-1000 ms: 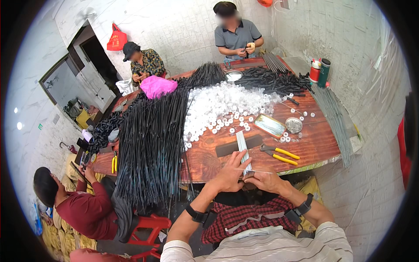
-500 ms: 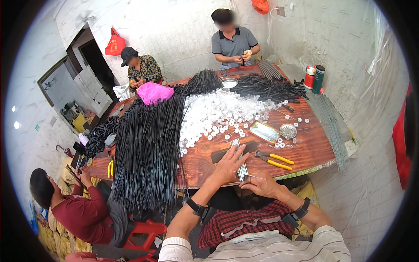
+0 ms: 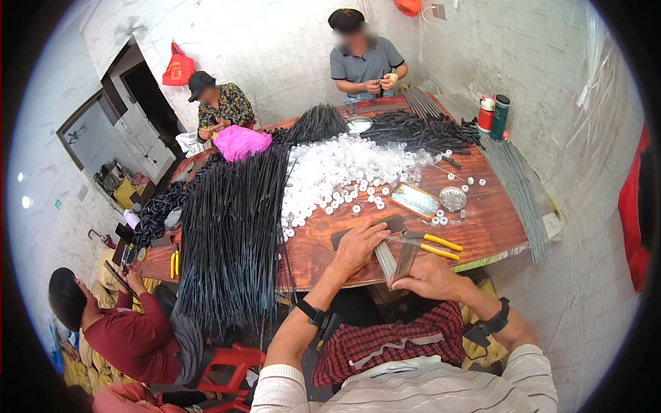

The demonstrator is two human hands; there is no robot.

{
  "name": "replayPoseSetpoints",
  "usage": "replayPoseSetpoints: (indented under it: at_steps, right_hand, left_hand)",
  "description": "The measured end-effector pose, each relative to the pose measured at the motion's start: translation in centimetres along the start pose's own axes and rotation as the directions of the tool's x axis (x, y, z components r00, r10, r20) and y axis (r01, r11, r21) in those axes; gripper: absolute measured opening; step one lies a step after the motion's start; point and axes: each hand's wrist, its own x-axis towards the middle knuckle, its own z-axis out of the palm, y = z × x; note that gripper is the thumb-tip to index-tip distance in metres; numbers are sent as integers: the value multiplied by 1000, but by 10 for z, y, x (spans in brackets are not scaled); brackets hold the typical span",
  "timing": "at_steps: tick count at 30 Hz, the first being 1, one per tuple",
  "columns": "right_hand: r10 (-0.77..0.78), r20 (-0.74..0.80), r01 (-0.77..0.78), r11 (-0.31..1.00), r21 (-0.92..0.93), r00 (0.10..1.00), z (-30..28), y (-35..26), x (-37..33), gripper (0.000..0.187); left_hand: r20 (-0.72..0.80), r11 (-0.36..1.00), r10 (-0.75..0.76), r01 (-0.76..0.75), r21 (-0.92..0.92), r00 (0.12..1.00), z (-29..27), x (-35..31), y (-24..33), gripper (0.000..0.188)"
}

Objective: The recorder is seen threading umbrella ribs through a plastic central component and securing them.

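Observation:
My left hand (image 3: 359,248) lies over a dark flat block (image 3: 394,223) at the table's near edge, its fingers stretched out together across the far end of a bundle of thin pale rods (image 3: 385,261). At the bundle's near end, my right hand (image 3: 432,278) is closed, with thumb and fingers pinched on a thin rod (image 3: 406,256), smeared by motion into a grey fan. Yellow-handled pliers (image 3: 441,246) lie just beyond my right hand. Part of the bundle is hidden under my left hand.
White ring-shaped pieces (image 3: 344,172) pile up mid-table, beside long black rods (image 3: 231,234) at the left. A rectangular tin (image 3: 414,200) and a round dish (image 3: 452,199) stand beyond the pliers. Grey rods (image 3: 516,193) line the right edge. Several co-workers sit around the table.
My right hand has shifted slightly right and up, swinging the thin rod. My left hand has slid a little away along the bundle, its fingers drawn closer together.

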Motion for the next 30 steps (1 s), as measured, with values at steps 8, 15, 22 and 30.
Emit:
replayPoseSetpoints:
  at_steps: [8,15,22,30]
  right_hand:
    - [103,-5,-101,980,172,995,-78,-48,22,13]
    - [226,120,-254,912,323,967,-93,-54,10,18]
    - [463,284,-542,752,376,839,-24,26,-15,26]
    - [469,266,-537,767,352,843,-14,35,7,26]
  left_hand:
    - [-39,994,-79,76,-74,996,-50,25,43,25]
    - [389,892,-127,276,-357,912,-44,-30,121,18]
    - [743,271,-88,734,-623,663,8,-99,173,24]
    - [779,72,-59,781,-620,624,4,-100,158,26]
